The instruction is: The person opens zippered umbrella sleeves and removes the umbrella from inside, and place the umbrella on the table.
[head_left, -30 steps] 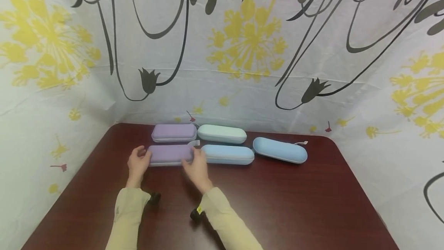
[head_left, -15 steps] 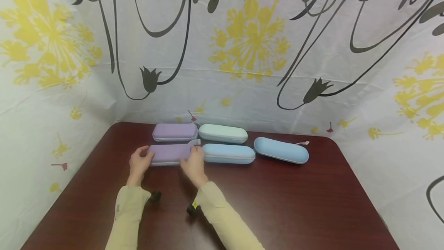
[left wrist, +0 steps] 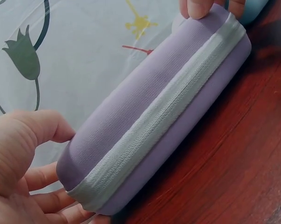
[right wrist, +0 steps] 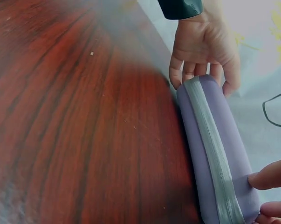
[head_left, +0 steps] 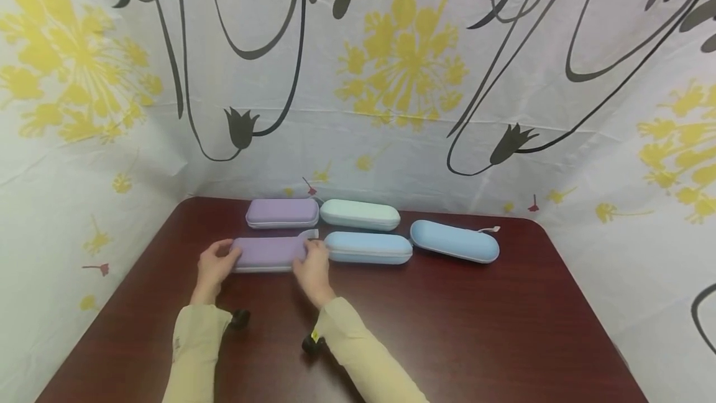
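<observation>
A purple zippered pencil case (head_left: pixel 268 253) lies on the dark red table at the left, nearest row. At its left end, my left hand (head_left: pixel 215 268) has the thumb on top and the fingers around the end, as the left wrist view shows. My right hand (head_left: pixel 313 272) grips the opposite end, thumb on the upper side. A whitish zip band (left wrist: pixel 145 126) runs along the case's near side. Beside the right hand sits a light blue case (head_left: pixel 368 247); part of its left end is close to those fingers.
Behind lie another purple case (head_left: pixel 282 213) and a mint green case (head_left: pixel 360 214). A second blue case (head_left: pixel 454 241) rests at an angle farther right, a white tag (head_left: pixel 490 229) by it. Patterned cloth (head_left: pixel 358 98) hangs behind the wooden table (head_left: pixel 475 328).
Both hands have shifted the held purple pencil case slightly left and toward me. Its gap from the purple case behind has widened. The other cases stay put.
</observation>
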Available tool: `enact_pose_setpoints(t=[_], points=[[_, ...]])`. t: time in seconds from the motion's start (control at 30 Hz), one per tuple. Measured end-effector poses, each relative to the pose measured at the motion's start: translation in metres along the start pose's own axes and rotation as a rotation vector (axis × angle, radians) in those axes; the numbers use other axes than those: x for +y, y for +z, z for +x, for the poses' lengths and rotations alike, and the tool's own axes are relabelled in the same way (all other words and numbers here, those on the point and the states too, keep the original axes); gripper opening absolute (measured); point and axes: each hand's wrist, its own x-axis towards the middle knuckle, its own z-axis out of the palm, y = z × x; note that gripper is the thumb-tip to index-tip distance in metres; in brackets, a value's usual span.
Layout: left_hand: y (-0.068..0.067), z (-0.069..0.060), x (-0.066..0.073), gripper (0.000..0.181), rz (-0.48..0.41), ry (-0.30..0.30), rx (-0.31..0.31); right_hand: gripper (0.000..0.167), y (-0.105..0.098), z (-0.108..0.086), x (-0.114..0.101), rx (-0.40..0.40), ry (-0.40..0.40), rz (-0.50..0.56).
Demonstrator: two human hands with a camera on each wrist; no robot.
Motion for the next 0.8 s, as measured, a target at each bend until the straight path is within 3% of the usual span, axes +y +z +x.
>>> enact_pose_setpoints(t=[0.47,0.8], points=[[-0.012,-0.018,0.001,0.050,0.083,-0.030,-0.095,0.042,-0.015,-0.025,0.000,0.002,-0.035,-0.035],[-0.011,-0.037,-0.003,0.046,0.063,-0.064,-0.131,0.042,-0.027,-0.043,0.009,0.001,-0.082,-0.035]])
